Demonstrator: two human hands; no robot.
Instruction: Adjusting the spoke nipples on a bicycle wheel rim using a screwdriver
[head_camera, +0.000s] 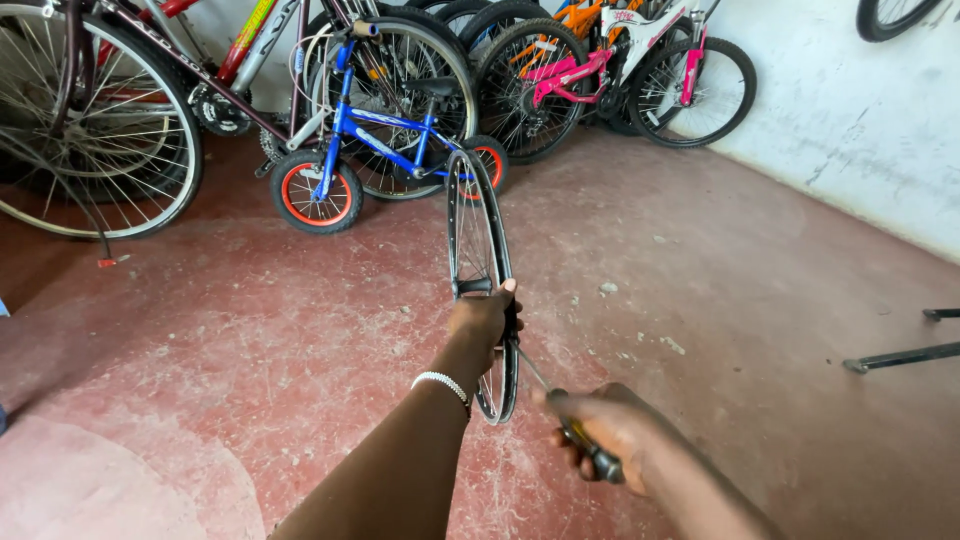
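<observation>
I hold a bare bicycle wheel (478, 230) upright, seen nearly edge-on, black rim with thin spokes. My left hand (483, 318) grips it at the hub, a beaded bracelet on the wrist. My right hand (600, 432) is closed around the dark handle of a screwdriver (560, 415). Its thin metal shaft points up and left toward the lower part of the rim, just under my left hand.
Red worn concrete floor (250, 340). Along the back stand a small blue bicycle (380, 140), a large bicycle wheel (90, 130) at the left, and pink and white bicycles (620, 70). A pale wall (860, 110) rises at the right. Black metal stand legs (900, 355) lie at the right edge.
</observation>
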